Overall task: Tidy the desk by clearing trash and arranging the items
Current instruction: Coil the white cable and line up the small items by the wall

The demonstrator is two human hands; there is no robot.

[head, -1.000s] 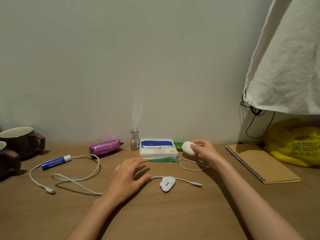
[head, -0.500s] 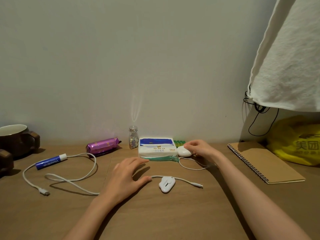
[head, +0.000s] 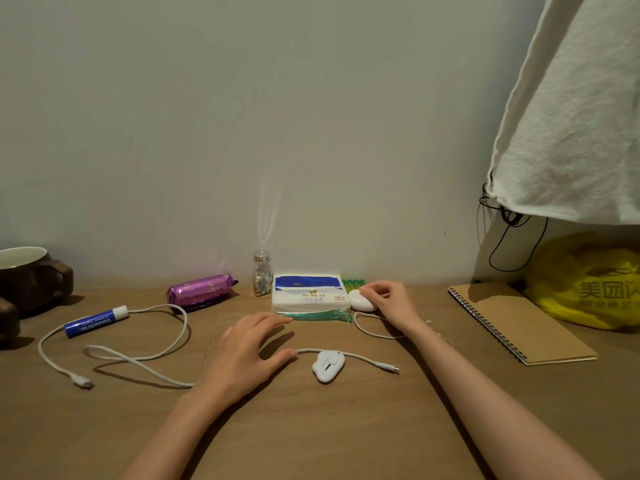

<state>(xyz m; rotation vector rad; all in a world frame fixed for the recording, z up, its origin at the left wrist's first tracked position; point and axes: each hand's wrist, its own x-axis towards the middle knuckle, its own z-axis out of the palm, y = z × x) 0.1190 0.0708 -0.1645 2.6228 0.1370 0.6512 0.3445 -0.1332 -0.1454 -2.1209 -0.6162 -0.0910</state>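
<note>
Your right hand (head: 388, 304) lay at the back of the desk (head: 339, 431) with its fingers (head: 375, 292) curled over the white oval device (head: 360, 302). The device sat on the wood, against or nearly against the tissue pack (head: 308, 296) just left of that grip. I could not tell whether you were pinching it or only resting on it. Your left hand (head: 249, 353) was flat and spread, palm down, nearer to you than the grip and to its left. Its index tip was at the pack's green front edge, and it held nothing.

The main risk was the device's thin cord (head: 357, 328), which looped on the near side of the grip and ran under your right wrist. If you drew that arm back without lifting it, the forearm would probably drag the loop and pull the device out of place.

Just beyond the grip, some small green things (head: 353, 282) lay against the wall, and a forward nudge could wedge them behind the pack. Left of the grip, past the pack, a small glass bottle (head: 262, 277) stood upright. Shoving the pack sideways could tip it.

Your left thumb lay beside the white cable (head: 138, 358) near its cloud-shaped piece (head: 328, 366), so a careless sweep there would snag it. Far to the left of the grip, the purple wrapper (head: 202, 291) and blue tube (head: 97, 322) looked unsorted, so much of the tidying seemed to remain.
</note>
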